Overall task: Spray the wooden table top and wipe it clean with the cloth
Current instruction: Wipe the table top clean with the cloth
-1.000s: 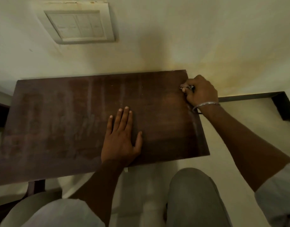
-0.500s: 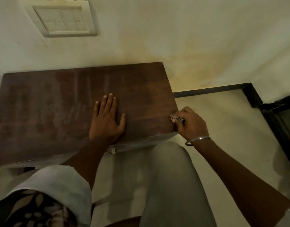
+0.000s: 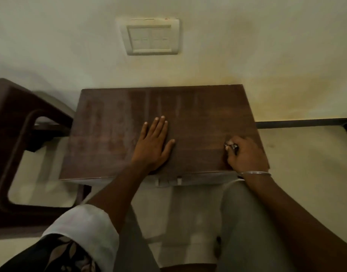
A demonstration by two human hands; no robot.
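Observation:
The dark wooden table top stands against the wall, with pale streaks across its surface. My left hand lies flat on it near the front middle, fingers straight and spread. At the front right corner, my right hand is curled into a fist on the top and grips a small dark thing with a shiny glint. Most of that thing is hidden in the fist, so I cannot tell what it is. No spray bottle is in view.
A dark brown chair or stool stands close to the table's left side. A white switch plate is on the wall above. Dark skirting runs along the floor at the right. My knee is just in front of the table.
My right hand has slid from the far right corner down the right edge to the front right corner, still gripping the small thing. My left hand has stayed flat.

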